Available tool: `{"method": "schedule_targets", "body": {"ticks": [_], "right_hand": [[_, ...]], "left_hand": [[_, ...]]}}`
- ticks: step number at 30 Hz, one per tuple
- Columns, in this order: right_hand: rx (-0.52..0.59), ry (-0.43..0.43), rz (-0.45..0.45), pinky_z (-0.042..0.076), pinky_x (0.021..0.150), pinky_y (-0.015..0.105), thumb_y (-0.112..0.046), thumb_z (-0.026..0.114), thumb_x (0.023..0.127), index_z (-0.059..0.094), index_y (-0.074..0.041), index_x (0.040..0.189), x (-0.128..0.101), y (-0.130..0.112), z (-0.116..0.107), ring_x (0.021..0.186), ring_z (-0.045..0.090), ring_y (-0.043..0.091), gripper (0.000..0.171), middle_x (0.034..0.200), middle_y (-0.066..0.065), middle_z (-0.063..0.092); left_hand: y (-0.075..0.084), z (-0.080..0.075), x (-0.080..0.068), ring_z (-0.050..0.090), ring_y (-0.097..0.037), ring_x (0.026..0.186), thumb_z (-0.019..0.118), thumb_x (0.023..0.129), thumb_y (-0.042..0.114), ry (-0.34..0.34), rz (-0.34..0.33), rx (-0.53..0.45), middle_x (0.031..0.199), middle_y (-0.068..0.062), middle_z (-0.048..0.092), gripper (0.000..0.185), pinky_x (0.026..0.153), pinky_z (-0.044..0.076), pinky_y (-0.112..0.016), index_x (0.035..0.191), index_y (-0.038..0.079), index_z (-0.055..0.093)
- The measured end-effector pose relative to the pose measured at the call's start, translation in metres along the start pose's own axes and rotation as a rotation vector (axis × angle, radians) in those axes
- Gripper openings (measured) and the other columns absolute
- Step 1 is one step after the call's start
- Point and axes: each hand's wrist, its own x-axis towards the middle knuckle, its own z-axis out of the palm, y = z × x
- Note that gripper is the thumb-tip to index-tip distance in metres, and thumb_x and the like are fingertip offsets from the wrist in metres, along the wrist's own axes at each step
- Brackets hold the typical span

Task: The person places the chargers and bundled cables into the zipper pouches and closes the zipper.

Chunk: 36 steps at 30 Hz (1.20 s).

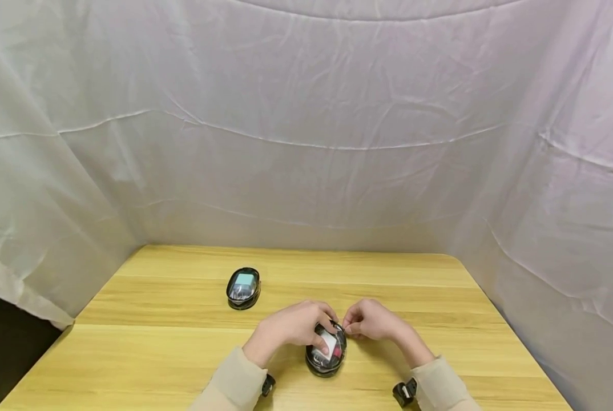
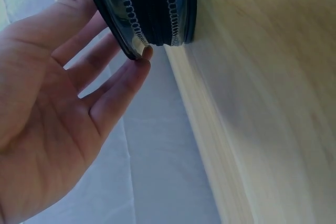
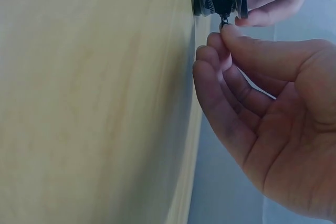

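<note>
Left hand (image 1: 291, 325) is steadying the near zippered case (image 1: 327, 353) on the counter (image 1: 183, 354), fingers straight; right hand (image 1: 370, 319) fingers are pinching its zipper pull (image 3: 224, 22).

**Small oval zip case on the table**

The black oval zip case (image 1: 327, 351) lies flat on the wooden table, near its front edge and about the middle. Its top is clear and shiny, and a white and a red item show through it. A zipper with light teeth runs around its side wall. The small dark zipper pull (image 3: 224, 23) hangs at the right side.
</note>
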Motion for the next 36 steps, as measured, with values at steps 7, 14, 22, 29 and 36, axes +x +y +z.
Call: {"method": "schedule_targets", "body": {"ticks": [7, 14, 22, 29, 36], "right_hand": [[-0.009, -0.022, -0.010, 0.049, 0.054, 0.021, 0.001, 0.074, 0.092, 0.073, -0.005, 0.083, -0.001, -0.003, -0.003, 0.062, 0.058, 0.013, 0.011, 0.072, 0.002, 0.068], [-0.009, -0.063, -0.015, 0.051, 0.057, 0.021, 0.002, 0.076, 0.090, 0.074, -0.003, 0.084, -0.002, -0.004, -0.006, 0.065, 0.060, 0.013, 0.008, 0.074, 0.001, 0.069], [0.031, -0.104, -0.004, 0.053, 0.057, 0.022, 0.001, 0.076, 0.089, 0.073, 0.002, 0.086, -0.004, -0.004, -0.007, 0.065, 0.060, 0.012, 0.005, 0.074, 0.004, 0.069], [0.079, -0.136, -0.009, 0.056, 0.060, 0.024, 0.002, 0.075, 0.089, 0.074, 0.001, 0.085, -0.005, -0.001, -0.007, 0.067, 0.063, 0.013, 0.005, 0.074, 0.004, 0.070], [0.112, -0.173, -0.005, 0.058, 0.063, 0.024, 0.002, 0.076, 0.090, 0.073, 0.004, 0.087, -0.005, 0.002, -0.007, 0.069, 0.064, 0.013, 0.005, 0.076, 0.003, 0.070]], "left_hand": [[0.001, -0.001, -0.001, 0.061, -0.009, 0.118, 0.089, 0.080, 0.029, 0.003, -0.019, 0.018, 0.130, 0.011, 0.066, 0.036, 0.102, 0.051, -0.023, 0.113, 0.018, 0.082], [0.003, -0.001, -0.002, 0.060, -0.010, 0.121, 0.090, 0.081, 0.028, 0.004, -0.049, 0.028, 0.131, 0.012, 0.066, 0.032, 0.104, 0.050, -0.026, 0.110, 0.019, 0.083], [0.006, 0.000, -0.002, 0.061, -0.011, 0.119, 0.091, 0.078, 0.028, 0.009, -0.071, 0.016, 0.129, 0.012, 0.066, 0.033, 0.102, 0.051, -0.026, 0.109, 0.019, 0.083], [0.009, 0.000, -0.002, 0.061, -0.012, 0.120, 0.091, 0.079, 0.028, 0.007, -0.089, 0.021, 0.130, 0.011, 0.066, 0.031, 0.103, 0.051, -0.027, 0.107, 0.019, 0.083], [0.012, -0.001, -0.002, 0.060, -0.012, 0.121, 0.091, 0.079, 0.026, 0.001, -0.121, 0.010, 0.131, 0.012, 0.065, 0.027, 0.103, 0.052, -0.027, 0.104, 0.019, 0.084]]}}
